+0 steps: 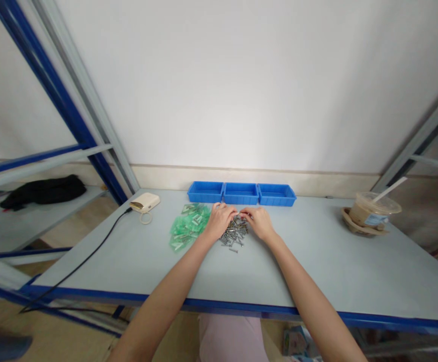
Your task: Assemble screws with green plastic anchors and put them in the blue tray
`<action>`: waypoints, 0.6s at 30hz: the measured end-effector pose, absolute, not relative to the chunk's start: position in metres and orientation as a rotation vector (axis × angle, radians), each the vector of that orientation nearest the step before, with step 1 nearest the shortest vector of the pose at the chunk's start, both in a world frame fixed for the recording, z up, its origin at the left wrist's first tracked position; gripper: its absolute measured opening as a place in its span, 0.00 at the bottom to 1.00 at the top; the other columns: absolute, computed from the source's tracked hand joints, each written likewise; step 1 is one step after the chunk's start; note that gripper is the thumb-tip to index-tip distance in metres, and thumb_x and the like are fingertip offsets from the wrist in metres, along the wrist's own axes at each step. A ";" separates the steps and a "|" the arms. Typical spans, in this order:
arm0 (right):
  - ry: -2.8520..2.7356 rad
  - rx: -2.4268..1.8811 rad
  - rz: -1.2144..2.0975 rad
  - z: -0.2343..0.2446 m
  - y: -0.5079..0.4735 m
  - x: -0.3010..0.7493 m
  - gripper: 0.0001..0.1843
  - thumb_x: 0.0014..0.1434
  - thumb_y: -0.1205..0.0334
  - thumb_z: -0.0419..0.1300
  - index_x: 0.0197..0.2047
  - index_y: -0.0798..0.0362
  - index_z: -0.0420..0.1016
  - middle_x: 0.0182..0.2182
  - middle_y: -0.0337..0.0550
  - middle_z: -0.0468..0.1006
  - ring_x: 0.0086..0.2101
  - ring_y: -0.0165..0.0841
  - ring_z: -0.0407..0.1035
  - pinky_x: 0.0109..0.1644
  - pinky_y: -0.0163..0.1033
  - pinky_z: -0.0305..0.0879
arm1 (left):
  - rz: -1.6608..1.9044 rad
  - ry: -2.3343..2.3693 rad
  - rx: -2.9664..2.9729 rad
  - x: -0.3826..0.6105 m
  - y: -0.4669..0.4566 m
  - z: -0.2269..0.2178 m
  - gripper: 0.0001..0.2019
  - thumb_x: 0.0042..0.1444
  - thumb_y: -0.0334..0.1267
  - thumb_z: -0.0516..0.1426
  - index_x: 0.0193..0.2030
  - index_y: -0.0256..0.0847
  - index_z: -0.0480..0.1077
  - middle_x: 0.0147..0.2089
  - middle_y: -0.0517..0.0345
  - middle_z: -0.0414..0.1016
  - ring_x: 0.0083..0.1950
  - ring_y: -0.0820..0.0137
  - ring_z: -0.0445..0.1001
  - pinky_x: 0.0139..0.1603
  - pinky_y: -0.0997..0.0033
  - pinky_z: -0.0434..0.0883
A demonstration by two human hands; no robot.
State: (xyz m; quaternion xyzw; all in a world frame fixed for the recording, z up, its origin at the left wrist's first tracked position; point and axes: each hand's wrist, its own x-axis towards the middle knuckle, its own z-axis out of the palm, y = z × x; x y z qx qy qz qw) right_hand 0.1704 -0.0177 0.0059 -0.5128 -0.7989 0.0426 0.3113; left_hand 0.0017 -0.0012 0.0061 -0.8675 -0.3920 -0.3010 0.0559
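Observation:
My left hand (221, 220) and my right hand (259, 221) meet over the far side of a pile of metal screws (234, 233). Both have fingers closed, with the fingertips nearly touching. Whatever is pinched there is too small to make out. A few screws lie loose at the pile's near edge. Beside my left hand is a green plastic bag (189, 227) with pale pieces showing in it. Just beyond my hands, three blue bins stand in a row: a left bin (205, 197), a middle bin (240, 199) and a right bin (277, 200).
A cream-coloured device (146, 201) with a black cable (94, 251) sits at the table's left. On the right, a lidded plastic cup (369, 208) with a straw stands in a cardboard holder (358, 229). A white wall (241, 90) rises behind the grey tabletop (317, 261).

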 end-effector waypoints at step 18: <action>-2.144 -1.307 0.045 0.009 -0.020 0.171 0.10 0.60 0.59 0.52 0.37 0.50 0.74 0.33 0.40 0.78 0.33 0.32 0.70 0.40 0.35 0.54 | -0.851 -1.227 -2.630 0.003 -0.002 0.007 0.13 0.62 0.38 0.47 0.30 0.39 0.68 0.28 0.60 0.71 0.35 0.70 0.66 0.45 0.65 0.57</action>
